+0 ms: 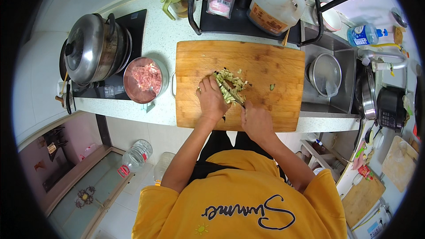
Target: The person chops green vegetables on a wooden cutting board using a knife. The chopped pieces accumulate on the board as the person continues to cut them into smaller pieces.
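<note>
A wooden cutting board (279,106) lies on the counter in front of me. My right hand (257,119) is closed round the handle of a kitchen knife (232,93), its blade slanting up and left through a pale green vegetable. My left hand (212,101) presses on the cut vegetable (227,95) at the blade's left side, fingers curled over it. Chopped vegetable pieces (236,81) are heaped just beyond and right of the blade. One small green piece (272,87) lies apart, farther right on the board. The knife's handle is mostly hidden in my right hand.
Left of the board stands a metal bowl of minced meat (146,77), beside a large lidded pot (88,49) on the cooktop. A black rack (229,26) with a plastic jug (277,5) is behind the board. At right, a sink (345,101) holds a metal bowl (325,73).
</note>
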`<state>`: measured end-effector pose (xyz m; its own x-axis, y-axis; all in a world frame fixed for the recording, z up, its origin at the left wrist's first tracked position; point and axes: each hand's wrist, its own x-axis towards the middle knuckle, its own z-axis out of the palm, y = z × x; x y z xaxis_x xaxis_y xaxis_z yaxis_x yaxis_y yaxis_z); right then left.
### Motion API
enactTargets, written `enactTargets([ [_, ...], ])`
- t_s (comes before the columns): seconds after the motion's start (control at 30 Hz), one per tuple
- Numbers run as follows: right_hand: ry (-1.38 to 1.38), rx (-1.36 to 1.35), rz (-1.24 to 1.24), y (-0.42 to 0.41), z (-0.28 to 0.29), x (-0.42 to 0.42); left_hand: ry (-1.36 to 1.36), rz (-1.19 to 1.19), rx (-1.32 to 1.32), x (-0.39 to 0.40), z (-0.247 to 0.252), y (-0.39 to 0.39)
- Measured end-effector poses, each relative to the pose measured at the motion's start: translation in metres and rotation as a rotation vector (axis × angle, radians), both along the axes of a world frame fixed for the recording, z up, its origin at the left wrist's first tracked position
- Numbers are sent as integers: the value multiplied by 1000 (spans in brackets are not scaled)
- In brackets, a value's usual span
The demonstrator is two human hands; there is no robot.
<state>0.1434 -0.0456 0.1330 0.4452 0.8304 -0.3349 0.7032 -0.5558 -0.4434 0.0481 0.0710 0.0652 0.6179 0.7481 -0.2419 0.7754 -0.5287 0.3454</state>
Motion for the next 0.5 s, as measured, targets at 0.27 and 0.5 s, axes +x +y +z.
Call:
enactTargets([
  [0.27, 63, -32, 43, 16, -21, -2, -35, -1, 3, -2, -7, 0],
  [0.5, 46, 23, -51, 33, -57, -3, -64, 15, 48, -3, -13, -1],
])
